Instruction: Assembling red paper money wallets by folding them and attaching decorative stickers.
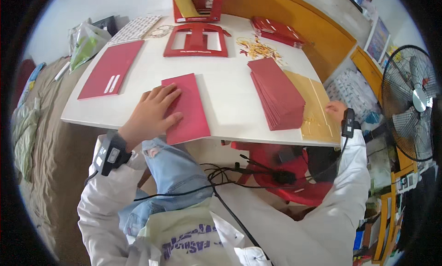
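Note:
My left hand (155,110) lies over a flat red cardboard piece (191,114) at the table's near edge, fingers spread and pressed on its left side. At the right edge of the table, my right hand (336,110) has its fingers curled together at the border of a gold-yellow sheet (315,110). Whatever those fingers pinch is too small to make out. Between the hands, a fanned stack of dark red cardboard pieces (278,95) partly covers the gold sheet. Further left sits a red cardboard piece (112,70) with two white strips on it.
Toward the back of the white table (152,89) are a red cut-out frame (196,41), a red box (197,6), a heap of yellow scraps (260,49), red packs (278,31) and a white patterned sheet (135,30). A fan (410,102) stands right; cables (221,176) hang below.

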`<state>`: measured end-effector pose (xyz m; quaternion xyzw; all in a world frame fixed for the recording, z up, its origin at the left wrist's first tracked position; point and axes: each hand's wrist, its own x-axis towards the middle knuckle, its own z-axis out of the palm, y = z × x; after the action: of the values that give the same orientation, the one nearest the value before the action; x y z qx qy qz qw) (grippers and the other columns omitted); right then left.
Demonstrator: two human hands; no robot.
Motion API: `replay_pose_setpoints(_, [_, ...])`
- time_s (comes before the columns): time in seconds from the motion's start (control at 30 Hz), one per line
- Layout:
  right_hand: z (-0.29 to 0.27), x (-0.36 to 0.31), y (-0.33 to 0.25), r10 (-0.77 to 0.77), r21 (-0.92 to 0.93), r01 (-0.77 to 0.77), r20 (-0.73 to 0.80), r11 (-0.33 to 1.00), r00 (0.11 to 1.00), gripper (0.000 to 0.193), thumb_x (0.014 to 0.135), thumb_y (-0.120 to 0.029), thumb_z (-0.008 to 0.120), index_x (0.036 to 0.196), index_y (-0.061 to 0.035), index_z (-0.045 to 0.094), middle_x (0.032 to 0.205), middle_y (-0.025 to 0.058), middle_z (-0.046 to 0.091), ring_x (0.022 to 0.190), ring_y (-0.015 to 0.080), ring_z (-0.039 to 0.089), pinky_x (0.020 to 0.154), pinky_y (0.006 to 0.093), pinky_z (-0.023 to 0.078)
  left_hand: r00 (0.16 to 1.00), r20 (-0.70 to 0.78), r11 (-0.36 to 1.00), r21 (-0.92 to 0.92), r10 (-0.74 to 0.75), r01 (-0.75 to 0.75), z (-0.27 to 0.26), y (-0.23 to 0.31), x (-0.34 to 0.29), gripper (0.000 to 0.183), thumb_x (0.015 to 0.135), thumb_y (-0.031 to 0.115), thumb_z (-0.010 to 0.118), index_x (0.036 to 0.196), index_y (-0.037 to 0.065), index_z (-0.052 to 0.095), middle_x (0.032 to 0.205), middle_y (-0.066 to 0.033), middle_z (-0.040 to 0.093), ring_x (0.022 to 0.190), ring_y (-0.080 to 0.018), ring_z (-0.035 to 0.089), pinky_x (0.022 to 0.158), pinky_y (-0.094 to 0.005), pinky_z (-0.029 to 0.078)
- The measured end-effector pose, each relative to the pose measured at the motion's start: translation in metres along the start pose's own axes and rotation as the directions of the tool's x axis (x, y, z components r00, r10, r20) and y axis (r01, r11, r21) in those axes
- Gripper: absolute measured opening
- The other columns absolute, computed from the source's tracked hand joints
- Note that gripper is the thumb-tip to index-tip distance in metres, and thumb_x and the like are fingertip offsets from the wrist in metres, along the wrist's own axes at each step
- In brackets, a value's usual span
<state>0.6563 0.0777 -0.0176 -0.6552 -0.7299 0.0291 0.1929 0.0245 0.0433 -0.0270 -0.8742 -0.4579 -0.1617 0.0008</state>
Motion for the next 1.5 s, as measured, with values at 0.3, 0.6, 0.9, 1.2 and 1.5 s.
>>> replay_pose_setpoints(0.3, [-0.025, -0.059, -0.071, -0.044, -0.033, 0.049, 0.138, 0.998, 0.989, 0.015, 0.078, -0.013, 0.067, 0.088, -0.0016, 0.064, 0.083, 0.0093, 0.057, 0.080, 0.0224, 0.062, 0.071, 0.0302, 0.049, 0.999, -0.049, 1.000, -0.024, -0.012, 0.011, 0.000, -0.001, -0.001, 0.058, 0.082, 0.034, 0.056, 0.130, 0.003, 0.047, 0.138, -0.0148, 0.041, 0.126, -0.0324, 0.038, 0.105, -0.0428, 0.028])
replay_pose_setpoints(0.6, [-0.014, -0.055, -0.076, -0.091, -0.205, 0.117, 0.130, 0.972, 0.987, 0.016, 0.078, -0.018, 0.067, 0.086, -0.0032, 0.067, 0.086, 0.0125, 0.060, 0.084, 0.0283, 0.060, 0.073, 0.0368, 0.048, 0.999, -0.045, 0.999, -0.033, -0.020, 0.019, 0.003, 0.000, 0.000, 0.057, 0.082, 0.033, 0.056, 0.130, 0.004, 0.047, 0.139, -0.0143, 0.041, 0.128, -0.0325, 0.036, 0.106, -0.0427, 0.027])
replay_pose_setpoints(0.9, [-0.013, -0.062, -0.076, -0.264, -0.267, 0.279, 0.089, 0.923, 0.960, 0.010, 0.081, -0.009, 0.062, 0.085, -0.0004, 0.062, 0.085, 0.0143, 0.059, 0.082, 0.0343, 0.058, 0.071, 0.0385, 0.047, 0.998, -0.061, 0.999, -0.050, 0.006, -0.009, 0.002, -0.001, -0.001, 0.058, 0.082, 0.034, 0.055, 0.130, 0.003, 0.046, 0.139, -0.0160, 0.041, 0.127, -0.0337, 0.037, 0.105, -0.0438, 0.028])
replay_pose_setpoints(1.2, [-0.013, -0.054, -0.063, -0.219, -0.153, 0.234, 0.111, 0.960, 0.970, 0.010, 0.081, -0.010, 0.060, 0.083, -0.0012, 0.063, 0.088, 0.0136, 0.058, 0.084, 0.0338, 0.058, 0.073, 0.0398, 0.047, 0.998, -0.065, 0.998, -0.057, 0.001, -0.005, 0.002, -0.001, -0.001, 0.059, 0.083, 0.035, 0.054, 0.130, 0.001, 0.046, 0.139, -0.0168, 0.041, 0.127, -0.0340, 0.036, 0.106, -0.0435, 0.027])
replay_pose_setpoints(1.5, [-0.013, -0.052, -0.058, -0.158, -0.032, 0.164, 0.131, 0.986, 0.979, 0.011, 0.080, -0.012, 0.062, 0.081, -0.0012, 0.064, 0.082, 0.0113, 0.059, 0.077, 0.0273, 0.060, 0.069, 0.0341, 0.047, 0.999, -0.053, 0.999, -0.051, -0.004, 0.001, 0.001, 0.000, -0.002, 0.059, 0.083, 0.036, 0.054, 0.130, 0.001, 0.046, 0.139, -0.0167, 0.040, 0.128, -0.0334, 0.036, 0.106, -0.0432, 0.027])
